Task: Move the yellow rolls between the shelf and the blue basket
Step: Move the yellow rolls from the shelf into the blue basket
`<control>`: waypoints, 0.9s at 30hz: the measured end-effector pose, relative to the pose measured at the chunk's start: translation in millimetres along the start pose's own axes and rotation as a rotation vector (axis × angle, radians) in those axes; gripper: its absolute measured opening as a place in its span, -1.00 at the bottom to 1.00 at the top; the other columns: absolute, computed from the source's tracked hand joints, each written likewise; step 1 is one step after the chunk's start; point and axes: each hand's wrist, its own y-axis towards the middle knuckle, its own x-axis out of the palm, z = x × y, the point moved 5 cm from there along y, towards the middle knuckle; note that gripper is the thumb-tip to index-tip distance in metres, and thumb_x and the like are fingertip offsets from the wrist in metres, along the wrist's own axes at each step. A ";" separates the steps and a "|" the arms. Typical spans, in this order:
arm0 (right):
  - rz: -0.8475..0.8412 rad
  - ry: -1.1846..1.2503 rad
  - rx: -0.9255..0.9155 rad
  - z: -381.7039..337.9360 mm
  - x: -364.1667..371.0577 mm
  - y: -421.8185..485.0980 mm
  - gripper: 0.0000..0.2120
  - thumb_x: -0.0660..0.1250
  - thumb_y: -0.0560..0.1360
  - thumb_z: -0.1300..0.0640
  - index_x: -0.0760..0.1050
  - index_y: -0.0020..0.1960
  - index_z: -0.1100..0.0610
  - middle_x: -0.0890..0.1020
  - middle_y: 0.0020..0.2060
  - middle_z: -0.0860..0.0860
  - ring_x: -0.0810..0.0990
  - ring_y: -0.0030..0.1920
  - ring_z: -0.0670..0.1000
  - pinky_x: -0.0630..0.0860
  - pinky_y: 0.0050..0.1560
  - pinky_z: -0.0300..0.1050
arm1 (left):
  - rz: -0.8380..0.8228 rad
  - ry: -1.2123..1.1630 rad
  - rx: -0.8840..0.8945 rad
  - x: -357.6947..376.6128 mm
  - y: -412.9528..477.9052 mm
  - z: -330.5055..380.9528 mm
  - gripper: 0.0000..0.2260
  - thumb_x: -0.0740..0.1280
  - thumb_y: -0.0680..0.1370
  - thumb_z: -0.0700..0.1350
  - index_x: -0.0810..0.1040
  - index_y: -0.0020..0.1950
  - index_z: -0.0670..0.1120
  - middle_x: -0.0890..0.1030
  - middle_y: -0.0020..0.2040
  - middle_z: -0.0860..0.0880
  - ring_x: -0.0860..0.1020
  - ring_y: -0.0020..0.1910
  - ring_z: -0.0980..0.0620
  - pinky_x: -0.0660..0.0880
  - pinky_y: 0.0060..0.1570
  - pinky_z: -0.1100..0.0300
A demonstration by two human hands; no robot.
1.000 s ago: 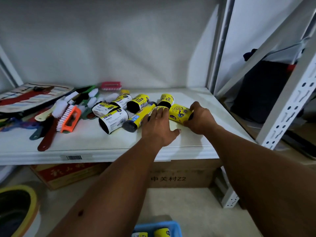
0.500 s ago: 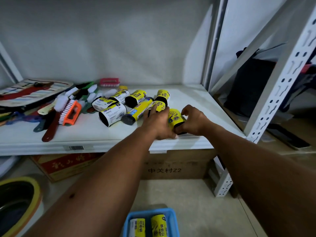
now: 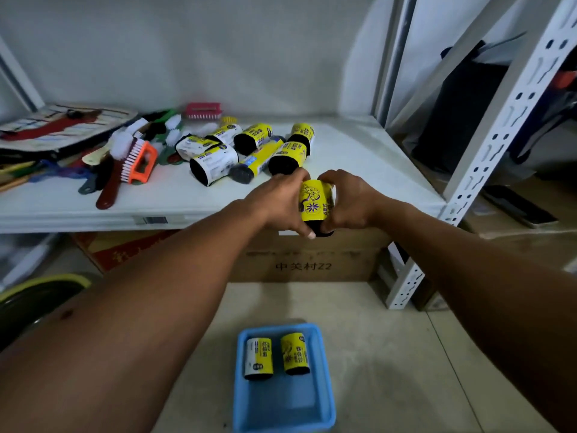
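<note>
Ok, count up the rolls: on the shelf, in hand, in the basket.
Shelf rolls: 7
Held roll, between left hand and right hand: 1
Basket rolls: 2
Total: 10

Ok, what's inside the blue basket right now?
Two yellow rolls lie side by side in the far half of the blue basket. The near half shows bare floor; nothing covers any of it.
</note>
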 end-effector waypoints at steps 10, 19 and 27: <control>-0.087 0.055 -0.136 5.1 85.9 -68.6 -0.04 0.63 0.09 -0.03 0.29 0.40 0.07 0.50 0.22 0.03 0.52 0.14 0.01 0.38 0.10 -0.25 | 0.025 0.049 0.101 77.9 -77.5 -5.4 -0.08 0.54 0.14 0.31 0.29 0.37 -0.02 0.49 0.26 -0.06 0.41 0.26 -0.10 0.41 0.12 0.08; -0.267 0.022 0.057 68.1 222.1 -108.5 -0.12 0.62 0.07 -0.11 0.33 0.29 0.06 0.52 0.14 0.04 0.54 0.08 0.10 0.51 0.06 -0.05 | -0.376 0.154 -0.071 239.2 -114.6 -43.1 0.10 0.54 0.19 0.30 0.07 0.54 -0.08 0.27 0.50 -0.08 0.26 0.45 -0.13 0.29 0.36 -0.07; -0.357 0.117 0.143 106.6 301.8 -122.3 -0.19 0.60 0.03 -0.04 0.36 0.21 0.02 0.54 0.07 -0.03 0.55 0.06 0.07 0.54 0.02 0.02 | -0.444 0.196 -0.121 344.2 -117.8 -60.5 -0.26 0.50 0.26 0.28 0.39 0.33 -0.01 0.47 0.32 -0.02 0.30 0.37 -0.13 0.28 0.26 -0.09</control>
